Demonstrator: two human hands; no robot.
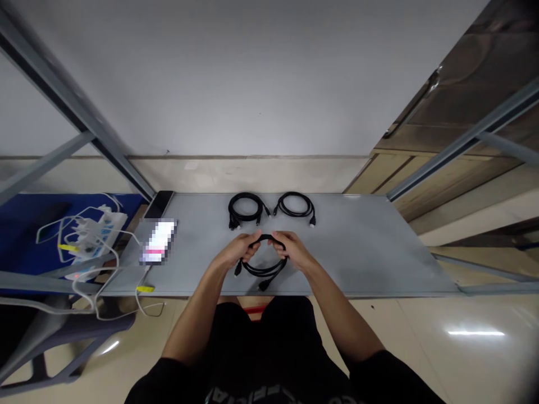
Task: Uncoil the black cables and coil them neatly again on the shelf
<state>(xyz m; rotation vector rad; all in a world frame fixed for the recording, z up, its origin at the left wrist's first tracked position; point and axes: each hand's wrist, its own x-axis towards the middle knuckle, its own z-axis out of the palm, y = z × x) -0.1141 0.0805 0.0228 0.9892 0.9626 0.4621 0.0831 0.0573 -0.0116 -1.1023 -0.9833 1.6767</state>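
Observation:
A coiled black cable (261,272) is held just above the front middle of the grey shelf (357,252). My left hand (238,249) is closed round the upper left of the loop, and my right hand (292,248) grips its upper right. Both thumbs press on the top of the coil. Its plug ends hang at the lower left and bottom. Behind my hands, two more coiled black cables lie on the shelf: one coil (245,218) at the left and another coil (297,215) at the right.
At the shelf's left end lie a phone with a lit, blurred screen (159,242) and a dark phone-like slab (159,203). White power strips (99,244) with tangled white cords sit further left on a blue surface. Metal frame posts (446,148) rise at both sides; a wall stands behind.

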